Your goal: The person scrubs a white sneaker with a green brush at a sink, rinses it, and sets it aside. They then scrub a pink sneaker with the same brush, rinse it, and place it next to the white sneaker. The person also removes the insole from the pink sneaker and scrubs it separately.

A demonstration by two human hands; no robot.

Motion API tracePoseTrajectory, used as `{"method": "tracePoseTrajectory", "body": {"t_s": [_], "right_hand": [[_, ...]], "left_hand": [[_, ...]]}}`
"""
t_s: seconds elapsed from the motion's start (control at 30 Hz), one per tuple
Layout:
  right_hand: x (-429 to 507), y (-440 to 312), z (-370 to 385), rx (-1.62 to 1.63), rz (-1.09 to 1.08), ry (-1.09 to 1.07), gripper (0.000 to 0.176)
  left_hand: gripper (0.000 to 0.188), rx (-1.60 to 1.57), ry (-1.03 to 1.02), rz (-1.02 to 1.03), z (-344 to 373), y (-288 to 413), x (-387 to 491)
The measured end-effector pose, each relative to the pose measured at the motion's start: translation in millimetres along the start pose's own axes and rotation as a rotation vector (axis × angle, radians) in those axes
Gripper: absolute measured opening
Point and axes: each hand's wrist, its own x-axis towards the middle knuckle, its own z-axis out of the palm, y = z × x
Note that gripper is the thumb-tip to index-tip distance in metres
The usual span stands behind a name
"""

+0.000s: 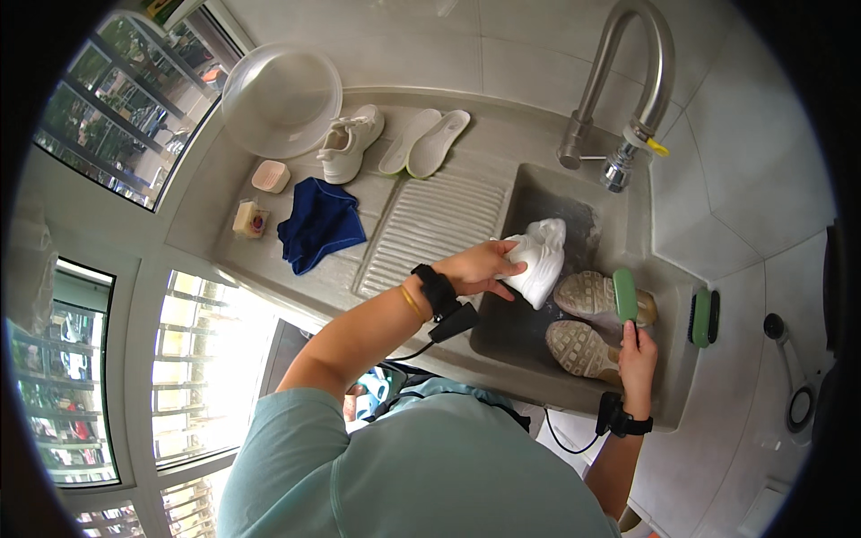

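My left hand grips a white shoe over the left part of the stone sink basin. In my right hand is the handle of a green brush, its bristles hidden from view. The brush head lies over one of two shoes resting soles up in the basin; the upper sole and lower sole are brownish with a block tread. Another white shoe stands on the counter beside a pair of pale insoles.
A metal faucet arches over the basin. Left of the ribbed washboard lie a dark blue cloth, a soap bar, a pink soap dish and a translucent basin. A green brush sits at the right ledge.
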Motion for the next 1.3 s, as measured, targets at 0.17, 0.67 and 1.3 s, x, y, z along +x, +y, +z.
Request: {"method": "tracePoseTrajectory", "body": {"t_s": [0.17,0.67,1.3], "right_hand": [[-2.1,-5.8,6.1,0.079,0.022,0.012,0.037],[-24.6,-20.8,42.6,0.074,0.013,-0.004,0.039],[-37.4,-17.7,46.8,0.107,0.041,0.008,0.04]], "left_hand": [[0.034,-0.027,-0.142,0.204,-2.4,-2.8,-19.4],[0.014,0.777,0.172,0.82,-2.2,4.9,-23.2],[0.033,-0.434,-0.206,0.364,2.2,30.9,-10.0]]}}
